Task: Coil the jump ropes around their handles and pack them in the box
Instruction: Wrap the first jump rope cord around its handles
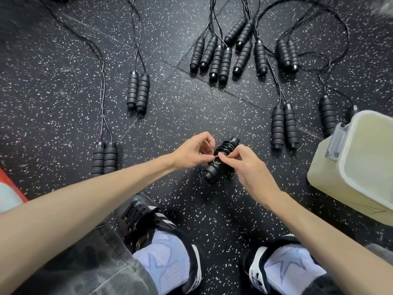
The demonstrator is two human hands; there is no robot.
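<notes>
While the left hand [192, 151] and right hand [247, 165] both pinch a small metal ring [215, 159] on the coiled black jump rope bundle [221, 158] above the speckled rubber floor [191, 99], the translucent plastic box [348, 177] sits nearby at right.

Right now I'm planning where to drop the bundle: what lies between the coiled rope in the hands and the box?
In the head view, only bare speckled floor separates the coiled rope from the box.

Speckled black rubber floor [182, 116] under uncoiled jump ropes [138, 93] and translucent box [325, 173].
</notes>
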